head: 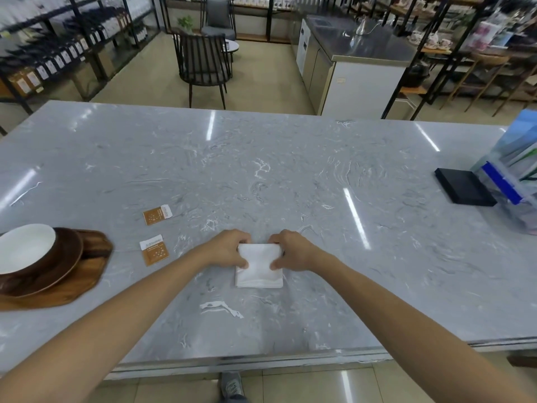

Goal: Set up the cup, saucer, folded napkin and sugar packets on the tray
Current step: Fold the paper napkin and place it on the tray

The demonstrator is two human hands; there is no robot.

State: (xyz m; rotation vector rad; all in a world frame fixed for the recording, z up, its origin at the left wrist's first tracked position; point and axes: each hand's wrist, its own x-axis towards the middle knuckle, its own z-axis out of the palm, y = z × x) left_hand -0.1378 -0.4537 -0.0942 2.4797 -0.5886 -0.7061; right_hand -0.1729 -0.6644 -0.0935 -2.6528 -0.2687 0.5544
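Note:
A white folded napkin [260, 270] lies flat on the grey marble counter [290, 175] in front of me. My left hand [228, 248] pinches its far left corner and my right hand [295, 251] pinches its far right corner. Two brown sugar packets lie to the left, one [157, 215] farther away and one [154, 250] nearer. At the left edge a wooden tray [90, 269] carries a dark wooden saucer [66, 260] with a white-lined cup [24, 247] on it.
A black flat box [465, 187] and a clear holder of blue leaflets [514, 170] stand at the counter's right end. Beyond the counter are a dark chair [203, 62], shelving and a steel worktop. My shoe [232, 386] shows below the near edge.

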